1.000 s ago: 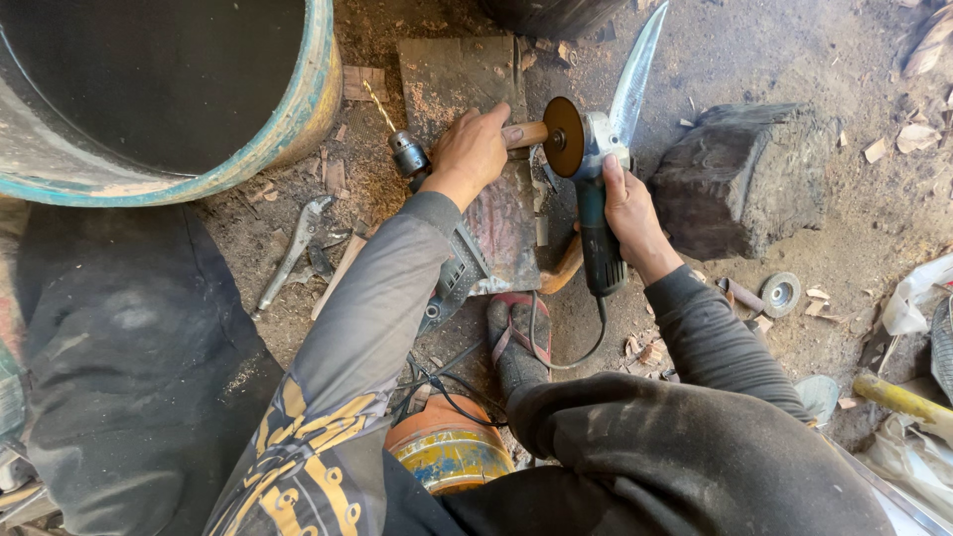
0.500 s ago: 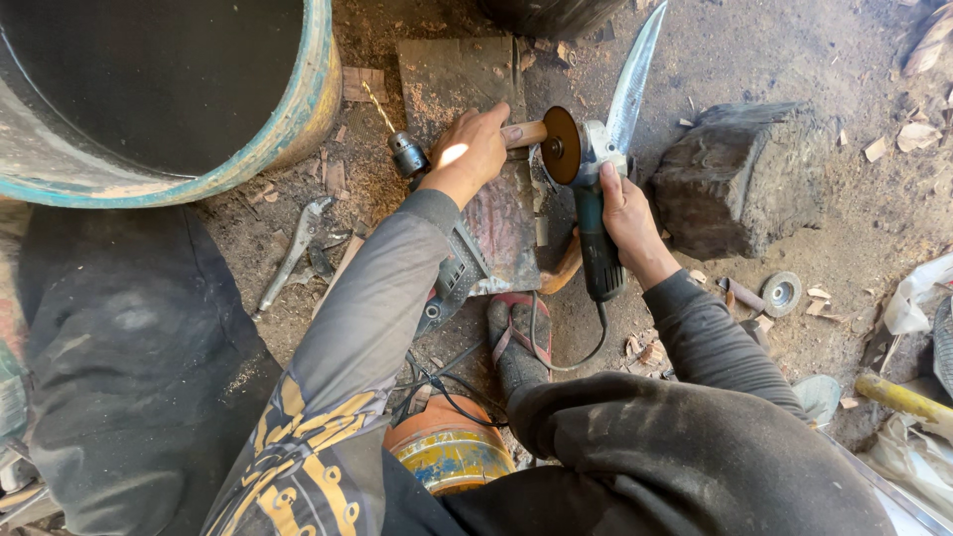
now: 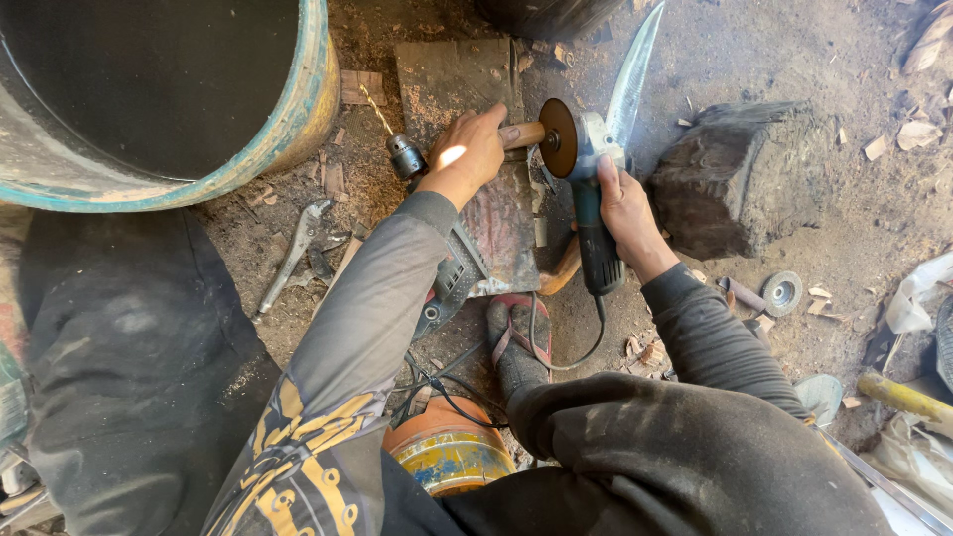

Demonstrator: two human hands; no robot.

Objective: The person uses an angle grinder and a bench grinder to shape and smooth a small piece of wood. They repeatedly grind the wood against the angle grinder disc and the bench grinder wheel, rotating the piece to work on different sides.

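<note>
Big drum [image 3: 169, 99] seen at far left: dark inside, worn teal rim, lying on the dirt floor [image 3: 854, 199]. Pliers-like tool [image 3: 293, 253] lying near it on the ground, just right of the drum. Drill chuck with bit [image 3: 402, 149] seen beside the left wrist, on the far side.

Workpiece: knife [image 3: 596, 109] with a wooden handle [image 3: 521, 135] and a long, pale, pointed steel blade [image 3: 633, 74], blade angled away to the far right. It is held over a rusty, dusty metal plate [image 3: 467, 84] on the floor, centre-far.

Left hand [image 3: 467, 154]: arm in grey sleeve stretched forward, fingers wrapped tight around the wooden handle, thumb side toward the disc.

Angle grinder [image 3: 591, 199]: dark teal body, brown round disc [image 3: 558, 137] standing on edge, met at the junction of handle and blade. Whether the disc is touching the steel cannot be told. Cord [image 3: 571, 347] runs from the grinder's near end toward the body.

Right hand [image 3: 620, 203]: fingers closed around the grinder body, wrist bent, dark sleeve below it.

Foot in a red-strapped sandal [image 3: 516, 333] planted on the near edge of the plate. Round tin [image 3: 447, 452], orange and yellow with a blue patch, stands near, between the legs; its label is unreadable.

Right of the grinder: dark wooden block [image 3: 749, 174], just beside the blade. Further right, a spare grinding disc [image 3: 782, 293] flat on the ground, then a yellow tool handle [image 3: 903, 397] at the near right edge. Wood chips scattered about.
</note>
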